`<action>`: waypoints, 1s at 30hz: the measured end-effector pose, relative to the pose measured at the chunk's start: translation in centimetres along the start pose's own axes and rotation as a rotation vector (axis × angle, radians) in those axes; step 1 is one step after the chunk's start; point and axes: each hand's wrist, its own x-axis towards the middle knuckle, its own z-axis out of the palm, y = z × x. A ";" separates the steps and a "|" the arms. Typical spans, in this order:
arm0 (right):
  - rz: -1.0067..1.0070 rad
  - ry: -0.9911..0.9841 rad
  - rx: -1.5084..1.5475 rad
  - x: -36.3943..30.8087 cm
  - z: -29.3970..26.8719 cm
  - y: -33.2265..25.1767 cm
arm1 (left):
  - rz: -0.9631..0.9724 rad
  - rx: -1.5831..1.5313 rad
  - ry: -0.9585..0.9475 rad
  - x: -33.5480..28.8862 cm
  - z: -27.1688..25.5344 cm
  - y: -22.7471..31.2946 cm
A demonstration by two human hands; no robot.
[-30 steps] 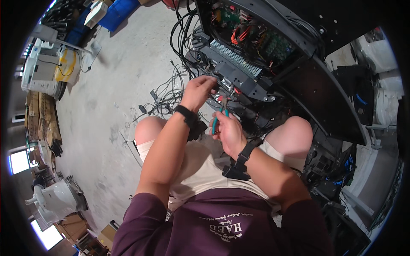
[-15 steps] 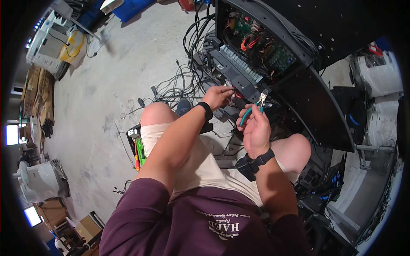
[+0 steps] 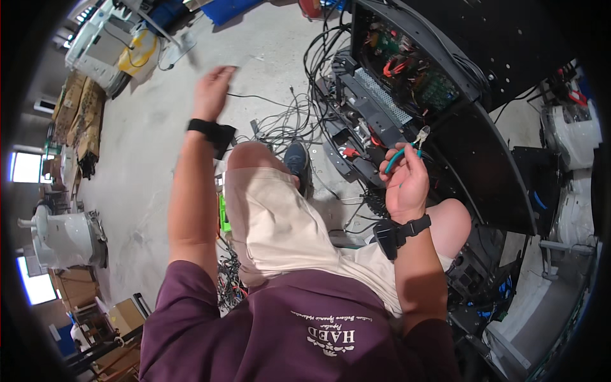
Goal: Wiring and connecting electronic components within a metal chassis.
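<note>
My left hand (image 3: 213,92) is held out over the concrete floor to the left, away from the machine. Its fingers are closed together and slightly blurred; whatever lies between them, if anything, is too small to make out. In my right hand (image 3: 407,184) are cutting pliers (image 3: 396,158) with teal handles, their metal jaws pointing up and away from me. They are in front of a dark machine (image 3: 382,95) with its casing open, where circuit boards (image 3: 417,89), red and black wires and a perforated metal plate (image 3: 383,95) show.
Black cables (image 3: 283,121) lie tangled on the floor beyond my left knee. A large black panel (image 3: 477,159) curves along the machine's right side. Wrapped white equipment (image 3: 63,235) and cardboard (image 3: 83,121) stand at the left. A green item (image 3: 224,213) shows beside my left thigh.
My left hand has swung from the machine out to the left over the floor. My right hand still holds the pliers near the machine. The view has shifted slightly.
</note>
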 end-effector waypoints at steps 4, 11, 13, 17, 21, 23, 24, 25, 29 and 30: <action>0.004 -0.012 -0.004 -0.1 0.4 0.1 | 0.062 -0.099 0.226 -0.1 -11.8 1.1; 0.012 -0.039 -0.026 0.1 -0.2 0.5 | 0.041 0.034 0.648 -3.1 -32.8 -0.5; 0.021 -0.048 -0.057 0.4 -0.6 0.7 | 0.291 0.582 0.746 -5.3 -39.3 -0.2; 0.049 -0.030 -0.107 1.3 -1.2 1.5 | -0.021 0.050 0.894 -9.8 -48.6 1.5; 0.070 -0.016 -0.151 2.0 -1.6 2.2 | -0.174 -0.061 0.996 -14.0 -55.7 2.3; 0.070 -0.012 -0.176 2.2 -1.7 2.5 | -0.189 -0.045 1.073 -15.4 -57.9 1.8; 0.070 -0.011 -0.190 2.2 -1.7 2.6 | -0.173 -0.080 1.005 -16.0 -58.5 1.7; 0.066 -0.006 -0.207 2.3 -1.7 2.7 | -0.167 -0.126 0.973 -16.3 -58.4 1.4; 0.070 -0.037 -0.236 2.5 -1.6 3.1 | -0.274 -0.279 0.752 -16.1 -52.2 1.1; 0.071 -0.045 -0.245 2.5 -1.6 3.2 | -0.241 -0.319 0.652 -15.9 -49.3 1.1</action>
